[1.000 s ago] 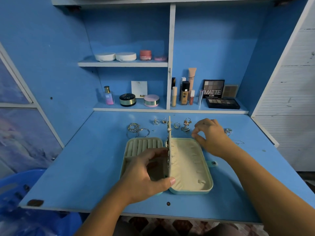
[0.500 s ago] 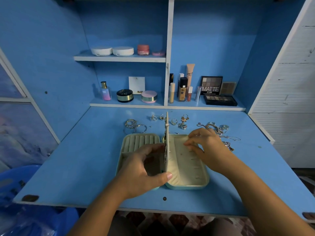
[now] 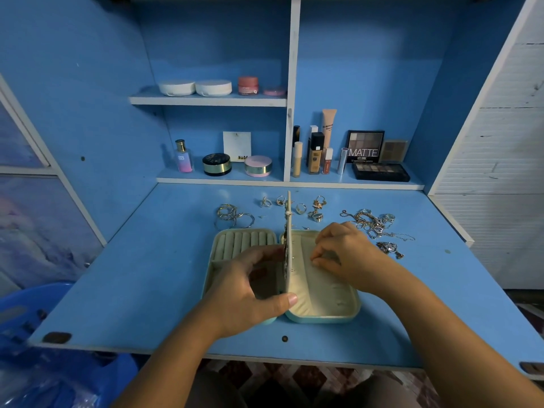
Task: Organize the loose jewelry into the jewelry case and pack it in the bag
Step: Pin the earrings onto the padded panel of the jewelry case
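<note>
An open mint-green jewelry case (image 3: 338, 315) lies flat on the blue desk (image 3: 147, 275), cream-lined, with ring rolls in its left half. My left hand (image 3: 250, 290) grips the case's middle flap (image 3: 288, 225) and holds it upright, thumb on its near edge. My right hand (image 3: 347, 254) rests over the right half with its fingertips pinched together on a small piece of jewelry against the lining; the piece is barely visible. Behind the case lie loose hoops (image 3: 232, 217), rings (image 3: 300, 208), a tangle of chains (image 3: 371, 223) and a pendant (image 3: 390, 248).
Cosmetics line the shelf behind the desk: a perfume bottle (image 3: 184, 156), compacts (image 3: 217, 164), tubes and eyeshadow palettes (image 3: 379, 171). White jars sit on the upper shelf (image 3: 206, 100). A blue plastic basket (image 3: 23, 307) stands low on the left, past the desk edge.
My right hand drew back from the loose rings behind the case and came down onto the right half's lining. The left hand kept holding the flap upright. The camera tilted slightly.
</note>
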